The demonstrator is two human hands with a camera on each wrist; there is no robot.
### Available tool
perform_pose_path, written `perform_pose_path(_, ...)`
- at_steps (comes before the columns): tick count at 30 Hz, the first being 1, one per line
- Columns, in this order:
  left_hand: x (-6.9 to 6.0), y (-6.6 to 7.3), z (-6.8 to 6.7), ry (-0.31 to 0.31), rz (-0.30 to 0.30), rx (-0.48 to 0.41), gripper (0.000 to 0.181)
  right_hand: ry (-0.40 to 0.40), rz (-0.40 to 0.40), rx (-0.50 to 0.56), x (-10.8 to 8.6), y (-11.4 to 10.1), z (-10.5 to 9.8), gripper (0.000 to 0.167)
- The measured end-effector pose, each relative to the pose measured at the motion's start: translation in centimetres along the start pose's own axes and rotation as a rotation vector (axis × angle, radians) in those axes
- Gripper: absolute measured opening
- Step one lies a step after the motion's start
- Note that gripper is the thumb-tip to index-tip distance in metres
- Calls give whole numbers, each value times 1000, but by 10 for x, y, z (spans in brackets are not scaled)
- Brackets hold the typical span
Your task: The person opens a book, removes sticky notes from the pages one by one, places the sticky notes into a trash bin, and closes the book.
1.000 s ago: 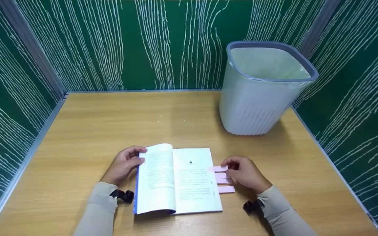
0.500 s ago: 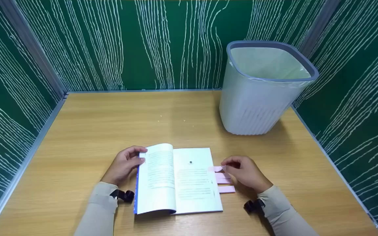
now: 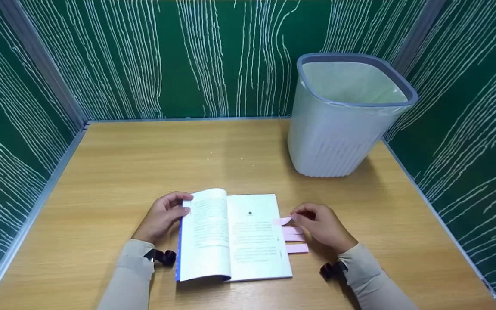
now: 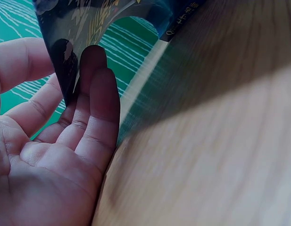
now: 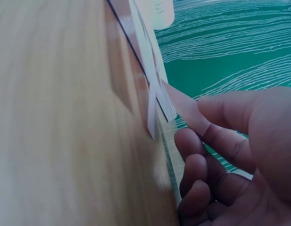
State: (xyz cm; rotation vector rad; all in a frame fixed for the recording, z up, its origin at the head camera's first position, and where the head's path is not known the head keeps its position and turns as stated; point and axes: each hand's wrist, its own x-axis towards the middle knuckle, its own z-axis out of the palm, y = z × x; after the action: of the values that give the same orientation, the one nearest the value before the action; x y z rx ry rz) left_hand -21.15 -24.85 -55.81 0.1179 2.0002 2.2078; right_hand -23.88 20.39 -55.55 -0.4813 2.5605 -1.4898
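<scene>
An open book (image 3: 254, 245) lies on the wooden table, its left pages and cover raised in a curve. My left hand (image 3: 162, 217) grips their outer edge between thumb and fingers; the left wrist view shows the dark printed cover (image 4: 65, 42) in that grasp. Pink sticky tabs stick out from the right page's edge. At the top one (image 3: 286, 221), my right hand (image 3: 322, 226) pinches the free end between thumb and index finger, and the strip bends upward. Lower down, other pink tabs (image 3: 293, 234) lie flat, near but apart from the hand.
A pale waste bin (image 3: 334, 137) with a grey rim and a liner stands at the back right of the table (image 3: 144, 163). Small white specks (image 3: 242, 158) dot the tabletop beyond the book. Green panels (image 3: 187, 64) with white lines enclose three sides.
The top pink tab, flat one second ago, now curves up from the page, its free end between my right thumb and finger. My left hand and the book have stayed still.
</scene>
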Motion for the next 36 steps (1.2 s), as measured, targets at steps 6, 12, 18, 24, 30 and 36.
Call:
perform_pose_path(6, 0, -1, -1, -5, 8, -5, 38, 30, 3, -4, 1, 0, 1, 5)
perform_pose_path(12, -1, -1, 0, -19, 21, -38, 40, 48, 0, 13, 1, -2, 2, 5)
perform_pose_path(18, -1, 0, 0, -16, 17, -29, 39, 64, -7, 57, 1, -2, 3, 7)
perform_pose_path(24, -1, 1, 0, -20, 18, -28, 39, 100, -28, 81, 0, -3, 3, 9)
perform_pose_path(30, -1, 1, 1, -21, 19, -24, 39, 146, -70, 76, 1, -1, 2, 10)
perform_pose_path(36, -1, 0, 1, -22, 30, -29, 38, 185, -105, 85, 1, -2, 0, 14)
